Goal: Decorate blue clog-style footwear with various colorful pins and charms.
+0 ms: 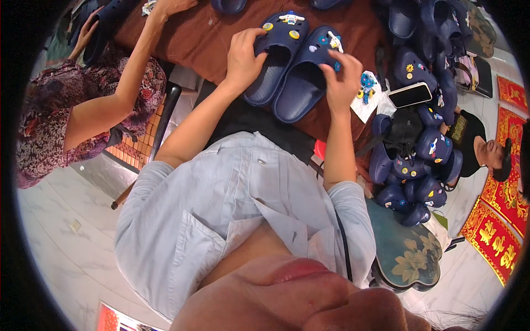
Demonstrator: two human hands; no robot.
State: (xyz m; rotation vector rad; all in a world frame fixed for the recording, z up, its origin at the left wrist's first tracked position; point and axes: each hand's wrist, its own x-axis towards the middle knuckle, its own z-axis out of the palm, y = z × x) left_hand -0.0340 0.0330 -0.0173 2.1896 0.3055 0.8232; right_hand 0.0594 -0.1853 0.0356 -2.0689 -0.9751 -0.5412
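Two navy clogs lie side by side on a brown cloth (204, 52), heels toward the wearer, whose bare hands flank them. The left hand (244, 62) is at the outer side of the left clog (275, 58), half curled, with a gap between thumb and forefinger; the fingertips meet the clog's edge. The right hand (343, 81) arches over the outer side of the right clog (306, 77), its thumb and fingers parted around a small blue charm (whether they touch it, I cannot tell). Other charms dot both toes: a white figure and yellow rounds on the left, a white figure and blue pieces on the right.

Just right of the right hand, a white sheet (361, 113) bears blue charms, with a phone (409, 95) beside it, its screen dark. Beyond lies a heap of more navy clogs (433, 146), many decorated, near a teal stool (411, 254) with a flower pattern. At left, a co-worker in patterned clothing (49, 118) reaches across the cloth. Far right, a person in a black shirt (465, 140) is near red banners (491, 237).
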